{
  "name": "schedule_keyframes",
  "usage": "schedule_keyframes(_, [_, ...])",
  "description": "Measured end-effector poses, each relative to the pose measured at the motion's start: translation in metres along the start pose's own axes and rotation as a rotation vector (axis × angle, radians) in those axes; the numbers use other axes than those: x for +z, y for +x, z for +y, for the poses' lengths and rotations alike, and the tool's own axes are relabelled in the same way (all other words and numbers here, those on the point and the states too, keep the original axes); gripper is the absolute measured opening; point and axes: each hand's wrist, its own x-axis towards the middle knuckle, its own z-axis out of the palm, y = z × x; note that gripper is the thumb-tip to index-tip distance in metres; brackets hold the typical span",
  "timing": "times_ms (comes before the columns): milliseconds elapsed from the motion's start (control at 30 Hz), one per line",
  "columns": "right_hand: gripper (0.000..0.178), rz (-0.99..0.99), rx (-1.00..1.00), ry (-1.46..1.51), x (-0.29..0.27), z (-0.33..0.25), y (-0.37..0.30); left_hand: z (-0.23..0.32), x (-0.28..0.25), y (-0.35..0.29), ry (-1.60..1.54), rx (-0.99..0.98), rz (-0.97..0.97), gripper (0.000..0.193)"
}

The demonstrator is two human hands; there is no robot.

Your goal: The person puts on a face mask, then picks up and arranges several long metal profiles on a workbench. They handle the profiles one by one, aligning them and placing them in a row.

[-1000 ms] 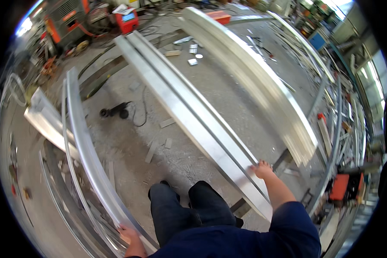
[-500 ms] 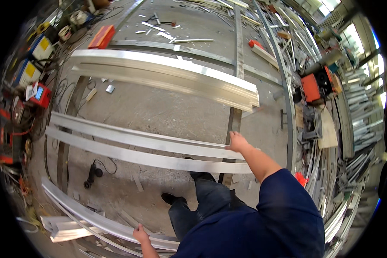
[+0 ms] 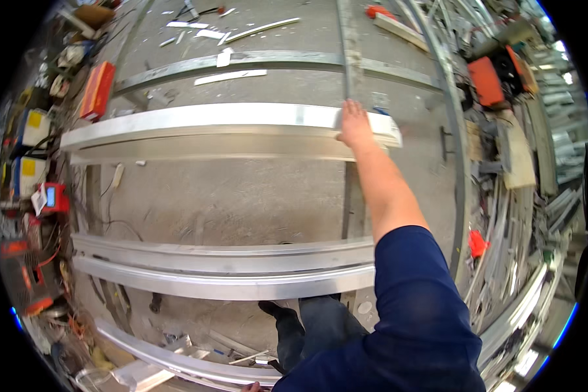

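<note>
A stack of long, pale metal profiles lies crosswise over the grey metal frame. My right hand rests on the stack near its right end, fingers stretched forward and thumb apart. Closer to me, two long silver profiles, a far one and a near one, lie side by side across the same frame. At the bottom edge only a bit of my left hand shows, beside another long silver profile; its fingers are mostly cut off from view.
Frame bars, including a long rail on the right, stand over a concrete floor. Offcuts litter the floor beyond. Left are an orange-red box, a red device and cables. Right are an orange machine and heaped metal lengths.
My right hand has moved forward from the two middle profiles onto the far stack. My left hand has slipped almost out of the lower edge. The whole view has turned and shifted.
</note>
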Motion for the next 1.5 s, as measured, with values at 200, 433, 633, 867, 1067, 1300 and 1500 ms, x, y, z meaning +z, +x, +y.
schedule_keyframes(200, [0.045, 0.010, 0.005, 0.022, 0.031, 0.049, 0.020, 0.093, -0.035, 0.032, -0.089, -0.208, 0.219, 0.050])
schedule_keyframes(433, [0.079, -0.245, -0.263, 0.192, -0.016, -0.006, -0.175, 0.291, -0.016, 0.059, -0.093, 0.233, 0.226, 0.057])
schedule_keyframes(633, [0.056, -0.177, -0.417, 0.428, -0.097, -0.107, -0.351, 0.360, 0.066, 0.086, -0.539, 0.436, -0.221, 0.081])
schedule_keyframes(867, [0.059, -0.145, -0.537, 0.361, -0.145, -0.170, -0.428, 0.344, 0.094, 0.038, -1.226, 0.549, -0.543, 0.101])
schedule_keyframes(1067, [0.065, -0.240, -0.648, 0.282, -0.220, -0.198, -0.456, 0.333, 0.061, -0.018, -1.421, 0.713, -0.384, 0.090])
schedule_keyframes(1300, [0.066, -0.537, -0.859, 0.664, -0.307, -0.261, -0.448, 0.284, -0.030, -0.110, -1.602, 1.010, -0.215, 0.073])
schedule_keyframes(1500, [0.069, -0.717, -0.826, 0.979, -0.353, -0.342, -0.484, 0.202, -0.123, -0.159, -1.517, 1.125, -0.369, 0.059])
